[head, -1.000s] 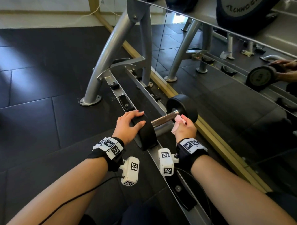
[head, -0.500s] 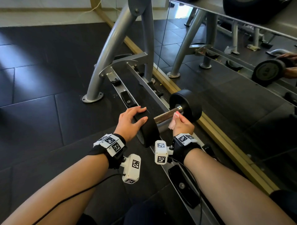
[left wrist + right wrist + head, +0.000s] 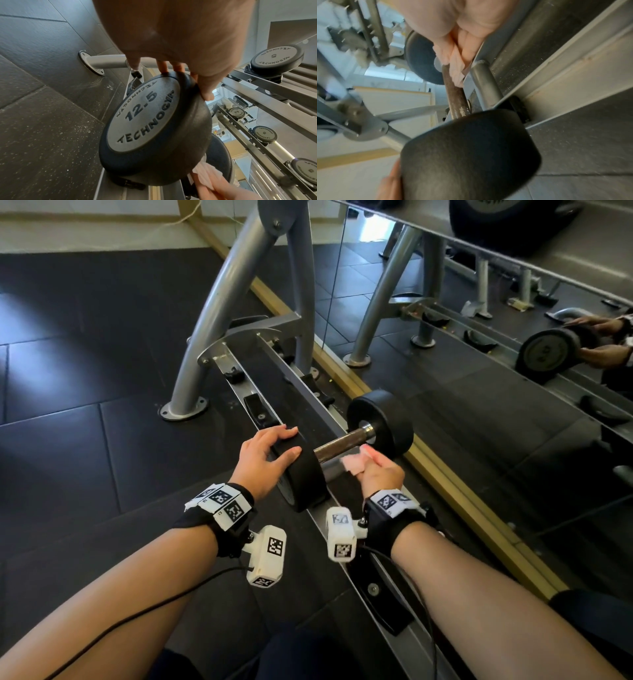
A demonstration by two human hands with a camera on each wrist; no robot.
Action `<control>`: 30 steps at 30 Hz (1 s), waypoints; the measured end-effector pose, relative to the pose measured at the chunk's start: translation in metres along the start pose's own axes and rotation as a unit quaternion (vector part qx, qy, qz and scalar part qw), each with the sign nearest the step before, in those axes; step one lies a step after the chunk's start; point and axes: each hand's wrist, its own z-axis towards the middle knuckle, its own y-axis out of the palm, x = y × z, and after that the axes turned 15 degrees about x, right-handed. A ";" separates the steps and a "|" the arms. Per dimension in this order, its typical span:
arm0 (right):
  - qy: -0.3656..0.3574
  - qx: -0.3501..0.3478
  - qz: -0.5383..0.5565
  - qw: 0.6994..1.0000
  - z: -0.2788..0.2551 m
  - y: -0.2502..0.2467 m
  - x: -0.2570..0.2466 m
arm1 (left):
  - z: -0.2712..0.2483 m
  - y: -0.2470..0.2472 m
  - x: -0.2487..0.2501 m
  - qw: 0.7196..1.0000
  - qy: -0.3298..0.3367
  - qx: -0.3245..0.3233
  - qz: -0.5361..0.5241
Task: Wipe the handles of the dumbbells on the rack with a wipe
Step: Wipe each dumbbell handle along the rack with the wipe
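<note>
A black 12.5 dumbbell (image 3: 380, 422) lies across the lowest rails of the grey rack (image 3: 239, 378), its metal handle (image 3: 337, 445) bare in the middle. My left hand (image 3: 265, 457) rests on top of the near weight head (image 3: 154, 128), fingers and thumb draped over its rim. My right hand (image 3: 380, 470) pinches a pale pink wipe (image 3: 352, 462) and presses it against the near side of the handle (image 3: 453, 93). The wipe (image 3: 455, 67) bunches between the fingers in the right wrist view.
Empty black cradles (image 3: 257, 409) sit along the rail beyond the dumbbell. A mirror (image 3: 479, 354) with a wooden base strip runs along the right. Lighter dumbbells (image 3: 276, 59) sit on upper shelves. Dark rubber floor tiles (image 3: 68, 405) spread to the left.
My right hand with the wipe has slid along the handle from the far head toward the middle. The left hand stays on the near head.
</note>
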 end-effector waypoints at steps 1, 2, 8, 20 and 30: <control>0.004 0.017 0.010 1.000 0.004 0.001 -0.002 | 0.000 0.000 0.000 1.000 0.001 0.000 -0.001; 0.001 0.016 0.017 1.000 0.005 0.005 -0.003 | 0.000 0.000 0.000 1.000 0.001 0.001 -0.003; 0.049 -0.003 0.073 0.996 -0.015 0.027 -0.003 | -0.003 -0.001 0.003 1.000 0.005 0.003 -0.005; -0.031 -0.010 0.020 0.999 0.001 0.003 -0.003 | -0.005 0.000 0.003 1.000 0.017 0.005 0.011; -0.081 -0.074 -0.081 0.991 -0.027 0.022 0.015 | -0.006 -0.001 0.007 1.000 0.016 0.004 0.011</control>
